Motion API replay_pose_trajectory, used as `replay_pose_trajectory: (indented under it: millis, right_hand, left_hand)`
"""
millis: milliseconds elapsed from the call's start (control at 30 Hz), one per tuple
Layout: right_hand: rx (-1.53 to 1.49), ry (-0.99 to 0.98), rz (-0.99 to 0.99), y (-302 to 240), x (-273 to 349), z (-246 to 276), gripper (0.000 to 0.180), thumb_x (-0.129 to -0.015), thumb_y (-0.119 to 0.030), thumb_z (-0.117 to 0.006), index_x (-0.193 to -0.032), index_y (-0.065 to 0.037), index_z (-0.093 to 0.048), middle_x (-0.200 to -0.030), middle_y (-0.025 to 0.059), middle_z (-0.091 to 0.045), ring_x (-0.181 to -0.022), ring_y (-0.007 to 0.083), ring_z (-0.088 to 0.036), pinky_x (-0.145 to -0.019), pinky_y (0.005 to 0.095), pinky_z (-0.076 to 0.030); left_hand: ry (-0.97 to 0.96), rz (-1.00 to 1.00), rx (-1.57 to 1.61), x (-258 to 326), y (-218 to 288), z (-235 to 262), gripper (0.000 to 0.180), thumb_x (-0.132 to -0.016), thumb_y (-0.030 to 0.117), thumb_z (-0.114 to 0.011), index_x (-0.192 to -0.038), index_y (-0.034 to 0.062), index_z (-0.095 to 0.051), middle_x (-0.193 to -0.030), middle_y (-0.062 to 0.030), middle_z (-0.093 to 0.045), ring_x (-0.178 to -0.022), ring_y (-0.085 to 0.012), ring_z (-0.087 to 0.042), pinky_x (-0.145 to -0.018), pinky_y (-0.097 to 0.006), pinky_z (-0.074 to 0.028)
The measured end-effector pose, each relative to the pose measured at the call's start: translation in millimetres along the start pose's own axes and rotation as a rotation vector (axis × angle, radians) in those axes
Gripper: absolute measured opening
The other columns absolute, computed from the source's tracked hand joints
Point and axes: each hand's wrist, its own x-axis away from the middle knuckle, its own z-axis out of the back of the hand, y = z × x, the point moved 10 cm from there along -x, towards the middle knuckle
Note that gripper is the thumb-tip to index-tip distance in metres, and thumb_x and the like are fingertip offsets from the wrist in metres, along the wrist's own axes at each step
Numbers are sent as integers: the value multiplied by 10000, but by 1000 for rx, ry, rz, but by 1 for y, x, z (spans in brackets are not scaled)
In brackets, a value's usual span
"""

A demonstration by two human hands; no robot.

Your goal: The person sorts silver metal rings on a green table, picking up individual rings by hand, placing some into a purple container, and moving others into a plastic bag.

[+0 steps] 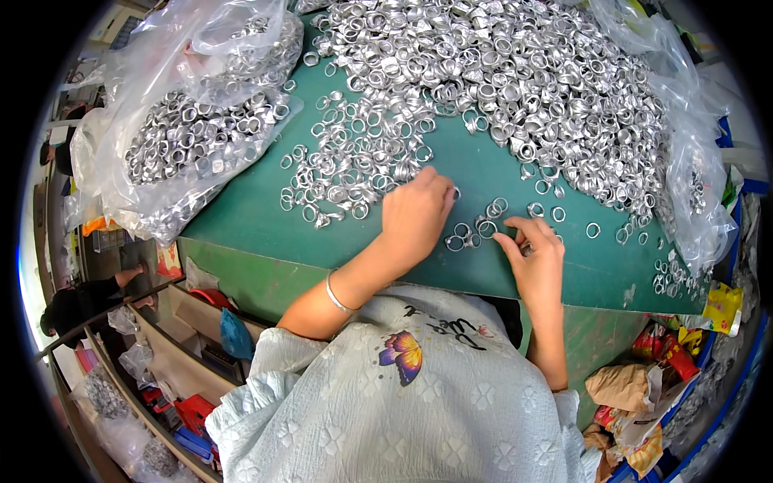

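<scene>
Silver-coloured metal rings lie all over a green tabletop. My left hand (415, 211) is closed in a pinch at the right edge of a loose, spread-out heap of rings (354, 153). The edge of one ring (456, 193) shows at its fingertips; the rest is hidden behind the fingers. To the right, my right hand (535, 253) rests low over the table, its thumb and forefinger curved with a gap between them. Just left of those fingertips lies a small cluster of rings (485, 228). A few single rings (558, 213) lie beyond and beside the right hand.
A large pile of rings (515, 80) covers the table's far right. Clear plastic bags (201, 137) of rings stand at the left, with another plastic bag (692, 169) along the right edge. Boxes and wrappers (644, 394) crowd the lower right. A person (88, 302) is at the far left.
</scene>
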Motion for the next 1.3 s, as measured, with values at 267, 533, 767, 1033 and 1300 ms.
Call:
replay_pose_trajectory:
  millis: [267,533,767,1033,1300]
  right_hand:
    - [170,27,0,4,-6,-4,92,-741,-107,-644,-811,-57,-612,-735,112,-553,-579,306,-575,-509,386,-444]
    - [-12,49,-44,6,-3,16,197,-716,-5,-654,-909,-34,-627,-682,57,-518,-520,154,-502,-484,265,-410]
    - [-855,-318,-218,-5,11,-32,247,-717,11,-664,-960,12,-621,-734,-6,-506,-592,49,-460,-495,187,-357]
    - [-706,-225,-114,-9,11,-23,280,-655,18,-700,-924,26,-622,-713,33,-539,-641,85,-499,-581,219,-403]
    - [-1339,-376,-155,3,18,-32,193,-830,-45,-527,-1003,37,-548,-796,116,-548,-568,87,-471,-363,187,-256]
  left_hand:
    - [-160,-88,63,15,26,-18,137,-723,160,-661,-820,69,-626,-730,-68,-549,-574,-268,-571,-494,-362,-448]
    - [-90,-165,214,11,41,-21,108,-710,62,-644,-814,56,-618,-721,-65,-555,-553,-245,-569,-466,-328,-445]
    - [140,-349,634,24,56,27,239,-640,-99,-656,-850,13,-633,-718,-76,-583,-547,-156,-550,-477,-244,-426]
    - [121,-268,679,29,45,24,209,-663,-91,-659,-846,4,-635,-718,-81,-590,-582,-151,-560,-497,-241,-425]
    - [17,-55,635,29,23,12,162,-697,-31,-663,-849,21,-643,-720,-74,-585,-581,-149,-538,-515,-262,-419]
